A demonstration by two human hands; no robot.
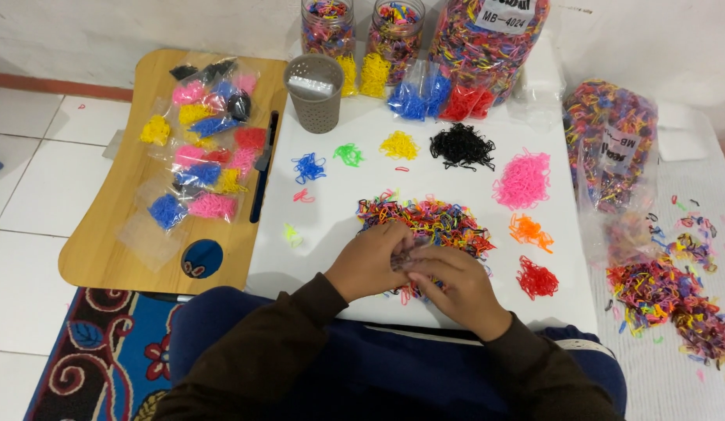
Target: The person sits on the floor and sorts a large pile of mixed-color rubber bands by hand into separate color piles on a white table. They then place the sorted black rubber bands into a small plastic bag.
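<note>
A person sits at a white board (331,234) and sorts tiny elastic bands by colour, seen from above. Both hands meet at about 6 o'clock on the board, at the near edge of a mixed multicoloured pile (433,220). The left hand (370,261) and right hand (456,284) are pressed close together, fingertips touching and seemingly pinching a few bands between them; what exactly they pinch is too small to tell.

Sorted heaps ring the mixed pile: blue (309,167) at 10 o'clock, green (348,154) and yellow (399,145) near 11 and 12, black (461,146) at 1, a large pink heap (523,179) at 2, orange (530,231) at 3, red (537,277) at 4.

The sorting appears well begun but far from done: the mixed pile is still sizeable, and more unsorted bands lie on the cloth at far right (666,292), beside a full clear bag (610,140).

At the far edge stand jars of mixed bands (394,27) and a grey mesh cup (313,92). To the left, a wooden tray (105,242) holds small packets already filled with single colours (203,156).
</note>
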